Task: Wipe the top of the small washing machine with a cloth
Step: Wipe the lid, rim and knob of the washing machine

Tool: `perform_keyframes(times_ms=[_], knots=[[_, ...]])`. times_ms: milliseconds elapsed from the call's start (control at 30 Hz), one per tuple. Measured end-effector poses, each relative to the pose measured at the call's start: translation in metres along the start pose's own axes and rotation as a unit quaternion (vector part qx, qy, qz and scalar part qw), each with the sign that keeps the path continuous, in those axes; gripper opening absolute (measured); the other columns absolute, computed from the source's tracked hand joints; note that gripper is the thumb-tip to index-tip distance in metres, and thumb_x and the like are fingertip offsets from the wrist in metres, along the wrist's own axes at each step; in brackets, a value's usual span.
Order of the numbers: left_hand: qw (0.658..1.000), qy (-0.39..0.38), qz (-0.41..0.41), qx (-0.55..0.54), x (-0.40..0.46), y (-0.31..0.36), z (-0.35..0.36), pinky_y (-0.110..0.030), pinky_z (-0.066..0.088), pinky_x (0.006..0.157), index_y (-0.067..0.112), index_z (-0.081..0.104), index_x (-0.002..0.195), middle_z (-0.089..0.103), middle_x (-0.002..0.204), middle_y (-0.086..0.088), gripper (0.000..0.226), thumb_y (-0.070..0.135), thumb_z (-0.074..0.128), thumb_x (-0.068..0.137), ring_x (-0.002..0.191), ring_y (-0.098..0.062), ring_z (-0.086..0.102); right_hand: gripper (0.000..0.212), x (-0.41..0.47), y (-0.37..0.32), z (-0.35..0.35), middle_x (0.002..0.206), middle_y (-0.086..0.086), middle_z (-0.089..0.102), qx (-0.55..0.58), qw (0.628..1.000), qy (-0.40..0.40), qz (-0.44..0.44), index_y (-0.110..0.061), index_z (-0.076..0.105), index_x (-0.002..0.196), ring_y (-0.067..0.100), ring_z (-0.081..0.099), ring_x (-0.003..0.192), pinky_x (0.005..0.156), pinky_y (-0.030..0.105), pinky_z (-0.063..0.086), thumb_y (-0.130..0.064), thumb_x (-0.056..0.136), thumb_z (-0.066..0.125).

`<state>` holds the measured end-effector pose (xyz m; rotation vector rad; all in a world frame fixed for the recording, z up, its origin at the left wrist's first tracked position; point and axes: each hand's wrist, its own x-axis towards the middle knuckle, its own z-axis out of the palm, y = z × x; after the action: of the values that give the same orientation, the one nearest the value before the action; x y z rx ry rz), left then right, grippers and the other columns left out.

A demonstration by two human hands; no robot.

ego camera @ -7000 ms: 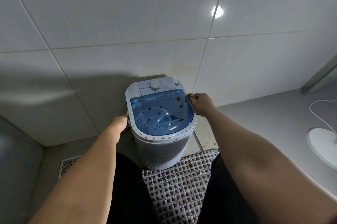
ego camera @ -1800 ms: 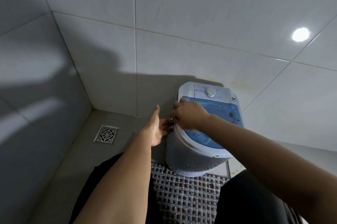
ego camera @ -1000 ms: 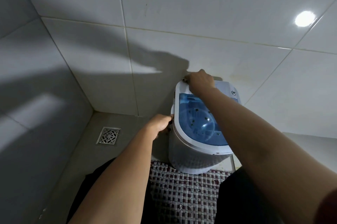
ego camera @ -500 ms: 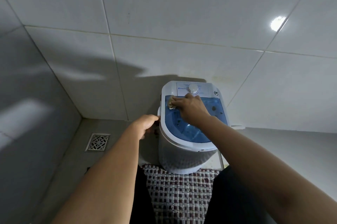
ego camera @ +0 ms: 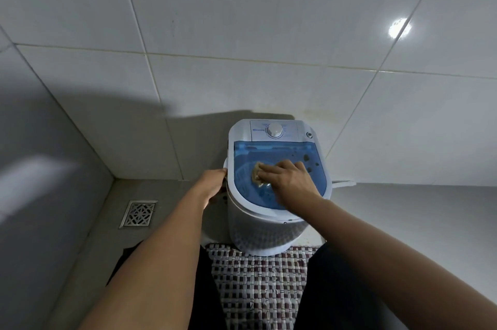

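Right hand slid down to mid blue lid of washing machine, fingers pressing tan cloth flat there; left hand grips machine's left rim.

A small washing machine of smooth white plastic carries a glossy, translucent blue plastic lid, spotted with dark specks near its right edge. Pressed to the lid is a crumpled tan cloth, soft and matt. Behind, large wall tiles shine glossy, mirroring a lamp. The floor looks matt grey, with a perforated metal drain grate. A coarse woven mat, maroon and white, lies at the machine's near edge.
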<state>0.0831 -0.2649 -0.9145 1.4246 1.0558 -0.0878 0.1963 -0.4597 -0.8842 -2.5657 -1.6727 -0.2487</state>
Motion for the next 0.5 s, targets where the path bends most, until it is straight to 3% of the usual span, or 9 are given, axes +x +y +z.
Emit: perform_keyframes(times_ms=[100,167,233,367,500], knots=[[1.000,-0.006,-0.024,-0.005,-0.003,0.001,-0.002,-0.035,0.048,0.074,0.020,0.076,0.109,0.076,0.114,-0.006,0.035,0.039,0.052,0.093,0.108,-0.026,0.069,0.053,0.031,0.008,-0.011,0.154,-0.014,0.048,-0.009,0.998,-0.044,0.052,-0.038,0.054,0.142,0.026,0.049,0.124,0.094,0.042,0.035,-0.019,0.093,0.063],[0.999,-0.001,-0.034,0.000,-0.001,0.001,-0.003,-0.041,0.052,0.089,0.023,0.077,0.108,0.076,0.114,-0.006,0.040,0.047,0.055,0.086,0.108,-0.027,0.069,0.053,0.053,0.014,-0.015,0.150,-0.013,0.052,-0.007,0.995,-0.035,0.091,-0.038,0.054,0.141,0.025,0.049,0.122,0.094,0.043,0.035,-0.010,0.096,0.053],[0.999,0.009,-0.026,0.015,0.007,-0.005,-0.005,-0.052,0.047,0.101,0.025,0.075,0.113,0.074,0.120,-0.005,0.052,0.057,0.054,0.078,0.113,-0.030,0.068,0.051,0.072,0.015,-0.017,0.143,-0.013,0.057,-0.004,0.993,-0.035,0.116,-0.038,0.059,0.135,0.025,0.050,0.118,0.091,0.042,0.036,-0.006,0.096,0.052],[0.999,0.015,-0.033,0.021,0.021,-0.013,-0.007,-0.054,0.046,0.101,0.030,0.074,0.119,0.073,0.124,-0.001,0.058,0.062,0.053,0.076,0.114,-0.028,0.068,0.048,0.087,0.010,-0.007,0.140,-0.010,0.059,-0.011,0.990,-0.035,0.138,-0.035,0.061,0.133,0.026,0.050,0.119,0.091,0.042,0.037,-0.005,0.096,0.053],[1.000,0.005,-0.030,0.008,0.016,-0.012,-0.007,-0.056,0.043,0.102,0.030,0.075,0.114,0.076,0.116,0.002,0.051,0.059,0.054,0.077,0.109,-0.025,0.070,0.046,0.077,0.005,-0.003,0.142,-0.008,0.059,-0.006,0.990,-0.050,0.135,-0.033,0.059,0.137,0.025,0.049,0.123,0.098,0.043,0.036,-0.010,0.099,0.051]])
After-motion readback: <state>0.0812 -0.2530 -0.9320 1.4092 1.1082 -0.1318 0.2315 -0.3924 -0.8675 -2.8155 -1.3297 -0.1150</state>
